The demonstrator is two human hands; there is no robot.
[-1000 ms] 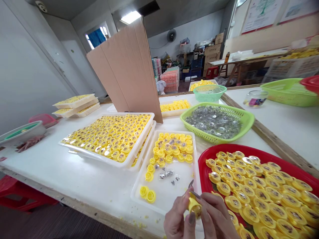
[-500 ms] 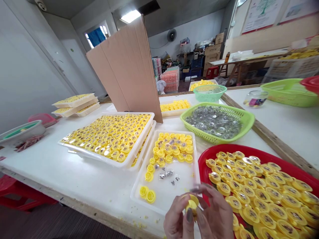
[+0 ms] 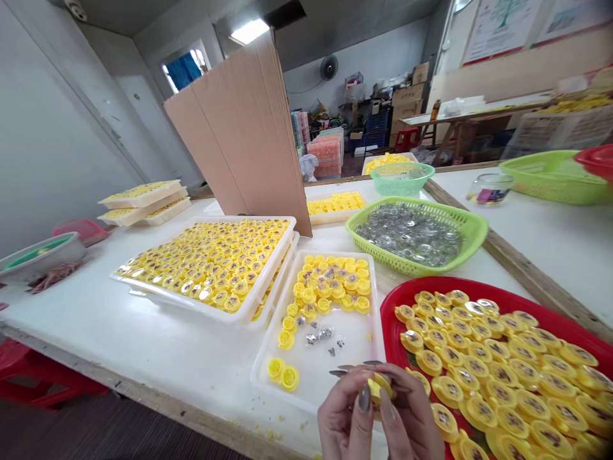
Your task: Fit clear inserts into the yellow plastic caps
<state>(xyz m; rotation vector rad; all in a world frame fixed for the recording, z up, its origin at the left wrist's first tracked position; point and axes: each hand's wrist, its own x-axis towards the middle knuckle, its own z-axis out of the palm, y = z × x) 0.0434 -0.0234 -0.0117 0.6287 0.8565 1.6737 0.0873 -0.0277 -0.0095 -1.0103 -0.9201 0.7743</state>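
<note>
Both hands meet at the near edge of the white tray (image 3: 268, 342). My left hand (image 3: 339, 416) and my right hand (image 3: 416, 418) pinch one small round yellow plastic piece (image 3: 378, 387) between thumbs and fingers. The piece is tilted, and fingers cover much of it. Inside the tray lie several open yellow pieces (image 3: 309, 295) and small clear parts with dark prints (image 3: 325, 333). Just right of my right hand is the red tray (image 3: 390, 313), full of yellow pieces with printed faces under clear covers (image 3: 483, 412).
A green basket (image 3: 472, 246) of clear round covers (image 3: 412, 233) stands behind the trays. Stacked white trays of yellow pieces (image 3: 211, 265) are at left, beside an upright cardboard sheet (image 3: 244, 134). A wooden strip (image 3: 522, 271) runs along the right of the table.
My right fingers have closed in around the yellow piece, and its tilt has changed. Both hands stay close together at the near edge of the tray.
</note>
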